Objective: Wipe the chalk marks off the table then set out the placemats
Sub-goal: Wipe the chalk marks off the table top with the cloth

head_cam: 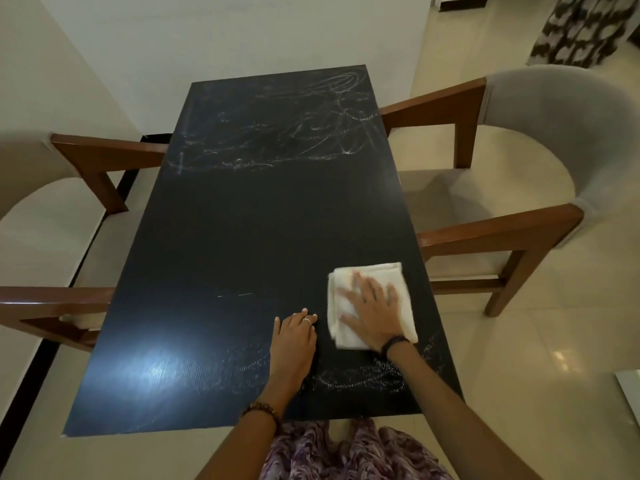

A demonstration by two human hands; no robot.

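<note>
A dark rectangular table (225,237) stretches away from me. White chalk scribbles (287,133) cover its far end, and fainter chalk marks (363,379) lie along the near right edge. A short chalk line (239,294) sits mid-left near me. My right hand (372,311) presses flat, fingers spread, on a folded white cloth (367,275) at the near right of the table. My left hand (294,337) rests on the tabletop just left of the cloth, fingers curled under, holding nothing. No placemats are in view.
Cushioned wooden-armed chairs stand on both sides: one at the right (519,161), two at the left (69,188). A white wall (207,36) lies behind the far end. Tiled floor (519,341) opens to the right, with a patterned fabric (585,29) at the far right.
</note>
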